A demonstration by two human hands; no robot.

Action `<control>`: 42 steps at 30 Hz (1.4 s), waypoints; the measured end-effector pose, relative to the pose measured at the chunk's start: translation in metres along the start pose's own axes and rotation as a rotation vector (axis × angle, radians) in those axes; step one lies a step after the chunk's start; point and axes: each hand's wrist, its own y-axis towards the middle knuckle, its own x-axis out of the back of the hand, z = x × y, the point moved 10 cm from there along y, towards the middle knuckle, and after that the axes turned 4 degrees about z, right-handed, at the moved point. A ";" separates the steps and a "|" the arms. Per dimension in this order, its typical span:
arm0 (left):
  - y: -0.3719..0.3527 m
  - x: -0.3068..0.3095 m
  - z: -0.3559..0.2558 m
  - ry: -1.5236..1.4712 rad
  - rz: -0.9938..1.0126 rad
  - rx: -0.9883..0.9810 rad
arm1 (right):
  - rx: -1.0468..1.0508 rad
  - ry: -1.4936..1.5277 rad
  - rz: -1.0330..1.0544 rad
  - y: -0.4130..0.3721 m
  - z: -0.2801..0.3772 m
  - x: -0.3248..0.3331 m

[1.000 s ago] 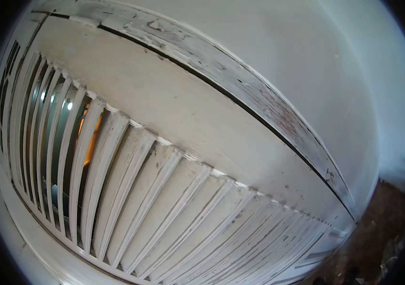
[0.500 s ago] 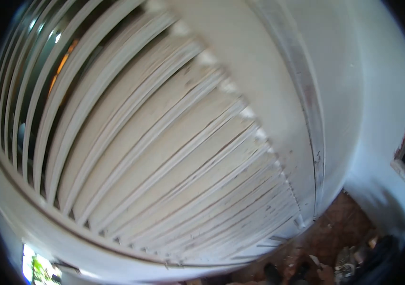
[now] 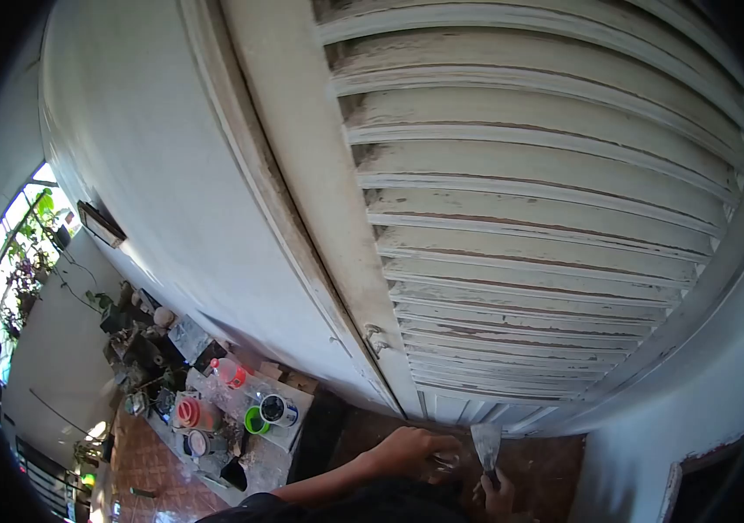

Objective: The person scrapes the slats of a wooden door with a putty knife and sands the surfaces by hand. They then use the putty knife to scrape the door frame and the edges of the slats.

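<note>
My left hand (image 3: 416,449) is at the bottom centre, its forearm reaching in from the lower left. Its fingers are curled together near something small and shiny that is too blurred to name. Just to the right, at the bottom edge, my right hand (image 3: 498,499) grips a scraper (image 3: 486,443) by its dark handle, the wide pale blade pointing up. Both hands are low in front of a white louvered door (image 3: 529,200), touching none of its slats. Worn and chipped paint shows along many slats.
At the lower left, a cluttered table (image 3: 298,418) bears a red-labelled bottle (image 3: 229,372), a green-rimmed container (image 3: 256,420) and a white tub (image 3: 278,410). Potted plants (image 3: 27,270) hang by a bright window. A white wall (image 3: 154,174) adjoins the door frame (image 3: 276,183).
The view has turned, and the slats now run nearly level. The cluttered table has come into view at the left. Both hands and the scraper now show clearly at the bottom.
</note>
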 end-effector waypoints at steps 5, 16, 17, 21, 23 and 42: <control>-0.030 0.056 0.004 0.015 -0.177 -0.010 | -0.123 0.435 -0.147 0.003 0.119 -0.030; -0.094 0.040 0.101 -0.640 0.068 0.054 | 0.387 -0.292 -0.310 -0.035 0.238 -0.169; -0.100 0.025 0.107 -0.639 0.096 0.043 | 0.368 -0.292 -0.333 -0.038 0.230 -0.176; -0.115 -0.010 0.120 -0.974 0.199 0.046 | 0.289 -0.015 -0.378 -0.067 0.193 -0.206; -0.129 -0.047 0.141 -1.391 0.330 0.311 | 0.163 0.335 -0.396 -0.076 0.172 -0.215; -0.165 0.064 0.125 -1.356 -0.085 0.079 | 0.116 0.572 0.043 -0.034 0.245 -0.269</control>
